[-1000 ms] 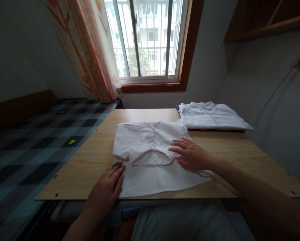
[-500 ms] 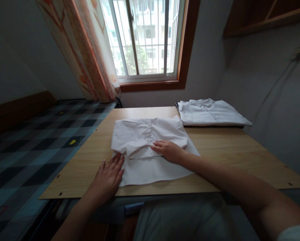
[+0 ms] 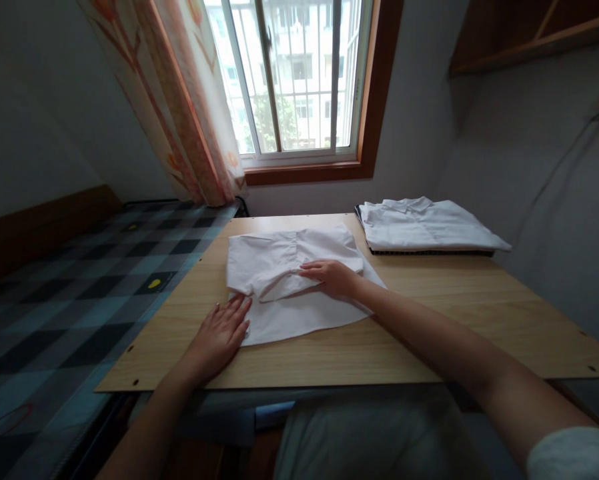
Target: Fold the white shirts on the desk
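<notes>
A white shirt lies partly folded on the wooden board in front of me, its gathered middle bunched into creases and a lower flap spread towards me. My left hand rests flat at the shirt's near left edge, fingers stretched out, partly on cloth and partly on wood. Over the creased fold in the middle lies my right hand, palm down with fingers extended and close together, pressing on the fabric. The fingers of both hands show; the cloth beneath them is hidden.
The wooden board bears a stack of folded white clothing at its far right, with something dark underneath. A bed with a checked cover adjoins on the left. Behind stand a window and a patterned curtain.
The shirt has slid away from me and turned slightly, its right side farther from the board's near edge. Both hands have moved forward with it. The view has shifted a little.
</notes>
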A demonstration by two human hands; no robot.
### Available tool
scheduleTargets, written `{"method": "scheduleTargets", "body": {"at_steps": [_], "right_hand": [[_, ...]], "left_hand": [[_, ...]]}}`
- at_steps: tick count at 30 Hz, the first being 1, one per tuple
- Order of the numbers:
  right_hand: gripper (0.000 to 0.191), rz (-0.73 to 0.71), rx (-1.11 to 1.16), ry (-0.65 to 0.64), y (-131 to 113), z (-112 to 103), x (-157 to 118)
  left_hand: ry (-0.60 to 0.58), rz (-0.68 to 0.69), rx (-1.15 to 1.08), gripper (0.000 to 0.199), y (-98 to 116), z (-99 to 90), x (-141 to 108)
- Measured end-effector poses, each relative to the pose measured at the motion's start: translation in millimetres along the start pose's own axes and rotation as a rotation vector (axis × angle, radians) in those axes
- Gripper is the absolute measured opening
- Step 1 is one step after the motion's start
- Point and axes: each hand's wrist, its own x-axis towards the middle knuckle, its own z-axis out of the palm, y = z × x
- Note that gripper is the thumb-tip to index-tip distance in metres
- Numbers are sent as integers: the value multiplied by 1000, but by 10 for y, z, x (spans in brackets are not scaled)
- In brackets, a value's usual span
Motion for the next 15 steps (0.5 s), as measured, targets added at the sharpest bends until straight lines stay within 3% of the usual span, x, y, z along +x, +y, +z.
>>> {"method": "scheduleTargets", "body": {"at_steps": [4,10,15], "right_hand": [[52,-47,45,58,-79,-162,-53],[54,-67,117,-5,-226,-401,-283],[56,-32,178,-114,-306,-316,-448]], "left_hand": [[15,-1,-5,57,17,-9,4],[-13,31,-6,50,57,-71,-9],[5,10,-70,44,58,-121,-3]]}}
